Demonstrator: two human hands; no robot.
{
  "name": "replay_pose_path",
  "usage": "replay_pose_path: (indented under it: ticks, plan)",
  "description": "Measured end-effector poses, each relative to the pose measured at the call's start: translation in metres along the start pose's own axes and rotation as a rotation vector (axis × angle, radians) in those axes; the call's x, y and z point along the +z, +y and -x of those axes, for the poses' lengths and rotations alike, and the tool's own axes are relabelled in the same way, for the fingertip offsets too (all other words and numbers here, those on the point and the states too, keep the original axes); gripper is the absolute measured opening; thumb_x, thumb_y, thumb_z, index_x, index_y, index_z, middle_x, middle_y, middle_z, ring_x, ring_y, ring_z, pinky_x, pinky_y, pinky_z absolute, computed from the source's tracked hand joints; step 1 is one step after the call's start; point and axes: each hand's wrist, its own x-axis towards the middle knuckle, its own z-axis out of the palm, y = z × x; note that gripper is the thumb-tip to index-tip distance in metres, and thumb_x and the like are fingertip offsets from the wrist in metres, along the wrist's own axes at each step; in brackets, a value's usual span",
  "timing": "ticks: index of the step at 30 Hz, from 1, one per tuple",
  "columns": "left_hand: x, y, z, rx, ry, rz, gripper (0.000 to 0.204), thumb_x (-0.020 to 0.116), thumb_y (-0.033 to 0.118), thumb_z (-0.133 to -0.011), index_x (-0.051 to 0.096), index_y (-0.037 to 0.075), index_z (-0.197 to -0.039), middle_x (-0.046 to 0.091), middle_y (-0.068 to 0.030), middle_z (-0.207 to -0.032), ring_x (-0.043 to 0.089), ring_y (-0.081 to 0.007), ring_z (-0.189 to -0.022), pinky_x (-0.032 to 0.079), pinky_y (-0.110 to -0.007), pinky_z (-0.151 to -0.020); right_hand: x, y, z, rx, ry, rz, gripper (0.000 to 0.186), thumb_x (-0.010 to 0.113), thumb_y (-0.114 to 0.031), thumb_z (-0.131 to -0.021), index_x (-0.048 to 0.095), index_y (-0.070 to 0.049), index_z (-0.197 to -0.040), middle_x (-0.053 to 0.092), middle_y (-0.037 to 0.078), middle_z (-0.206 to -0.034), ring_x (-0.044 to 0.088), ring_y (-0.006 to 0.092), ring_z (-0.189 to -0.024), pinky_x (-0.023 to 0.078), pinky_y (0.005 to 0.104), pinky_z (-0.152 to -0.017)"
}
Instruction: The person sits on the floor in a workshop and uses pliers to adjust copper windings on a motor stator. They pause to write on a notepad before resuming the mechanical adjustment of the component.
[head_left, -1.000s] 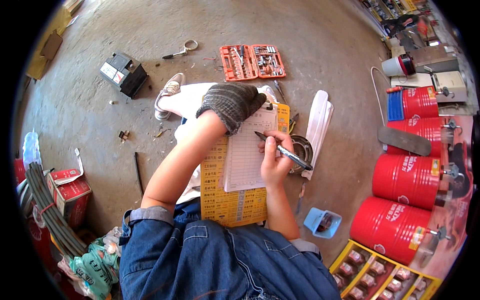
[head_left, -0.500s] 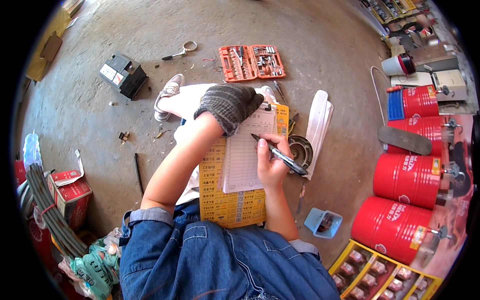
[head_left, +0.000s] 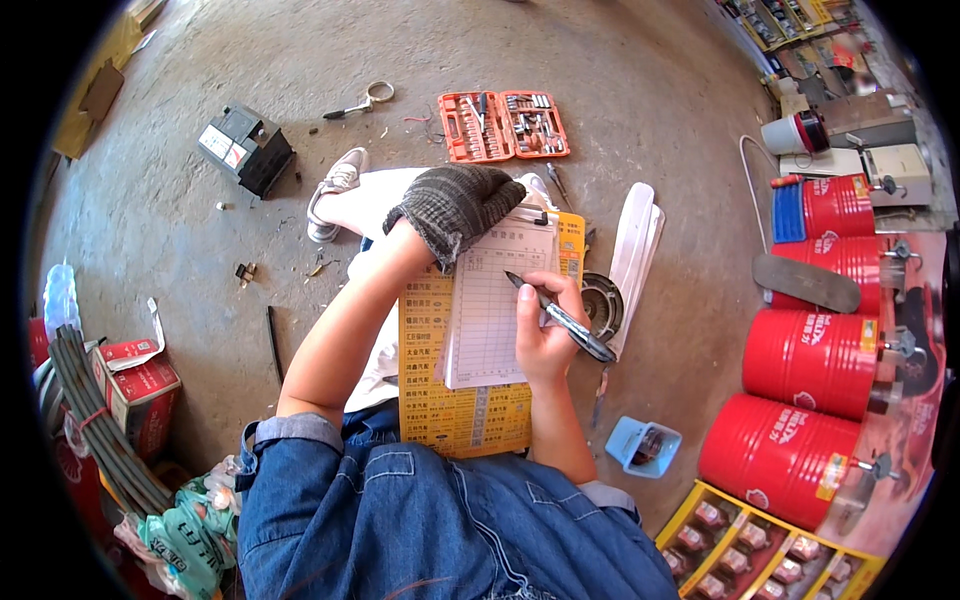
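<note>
Paper form (head_left: 490,335) laid beneath a held pen (head_left: 585,338)

On the yellow clipboard (head_left: 425,385), the form's upper left corner is covered by the gloved left hand (head_left: 462,212); whether its grip is closed cannot be told. The form is best pressed flat there. At right, the pen is clamped in the bare right hand's (head_left: 543,347) grip, best slanted lightly.

Pen (head_left: 577,330) in the right hand (head_left: 541,347), tip perhaps on the paper (head_left: 487,325); gloved left hand (head_left: 455,210) at the yellow clipboard (head_left: 465,425)
</note>
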Motion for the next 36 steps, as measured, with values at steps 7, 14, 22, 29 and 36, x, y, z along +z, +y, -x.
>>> replay_pose_path:
  ticks: [7, 14, 22, 29, 36]
  plan:
    - [0.004, 0.002, 0.004, 0.032, 0.062, -0.011, 0.041, 0.058, 0.041, -0.093, 0.070, 0.005, -0.106, 0.069, -0.0211, -0.096, 0.067, -0.0368, -0.091, 0.052, -0.043, -0.082, -0.009, -0.023, -0.012, 0.238, -0.027, -0.316, 0.015, 0.061, -0.005, -0.091, 0.057, 0.002, -0.104, 0.064, 0.007, -0.088, 0.062, 0.0109, -0.079, 0.050, 0.0241, -0.073]
    - [0.002, -0.006, 0.001, 0.049, 0.042, 0.025, 0.040, 0.059, 0.041, -0.092, 0.070, 0.005, -0.107, 0.070, -0.0202, -0.098, 0.067, -0.0362, -0.093, 0.052, -0.043, -0.082, 0.014, -0.032, -0.020, 0.066, -0.056, -0.209, 0.012, 0.065, -0.001, -0.088, 0.056, 0.000, -0.096, 0.063, 0.005, -0.081, 0.060, 0.0084, -0.071, 0.048, 0.0224, -0.066]
    - [-0.007, -0.024, 0.005, 0.020, 0.073, 0.154, 0.037, 0.064, 0.036, -0.091, 0.070, 0.003, -0.107, 0.070, -0.0187, -0.101, 0.068, -0.0330, -0.094, 0.052, -0.040, -0.085, 0.034, -0.012, -0.026, -0.138, -0.054, -0.010, 0.013, 0.069, -0.006, -0.084, 0.058, 0.000, -0.089, 0.063, 0.007, -0.075, 0.058, 0.0104, -0.061, 0.047, 0.0243, -0.057]
    - [-0.010, -0.020, 0.006, -0.017, 0.055, 0.150, 0.036, 0.064, 0.035, -0.091, 0.070, 0.003, -0.107, 0.071, -0.0189, -0.099, 0.068, -0.0335, -0.093, 0.052, -0.040, -0.085, 0.035, -0.019, -0.028, -0.132, -0.089, 0.081, 0.011, 0.067, -0.006, -0.085, 0.059, 0.000, -0.088, 0.062, 0.006, -0.070, 0.057, 0.0114, -0.060, 0.046, 0.0254, -0.056]
    - [-0.010, -0.018, 0.005, -0.021, 0.063, 0.120, 0.035, 0.063, 0.035, -0.091, 0.071, 0.004, -0.106, 0.071, -0.0186, -0.099, 0.068, -0.0341, -0.093, 0.052, -0.041, -0.084, 0.036, -0.013, -0.027, -0.078, -0.077, 0.041, 0.012, 0.067, -0.009, -0.087, 0.059, -0.001, -0.087, 0.060, 0.005, -0.068, 0.056, 0.0107, -0.058, 0.044, 0.0251, -0.053]
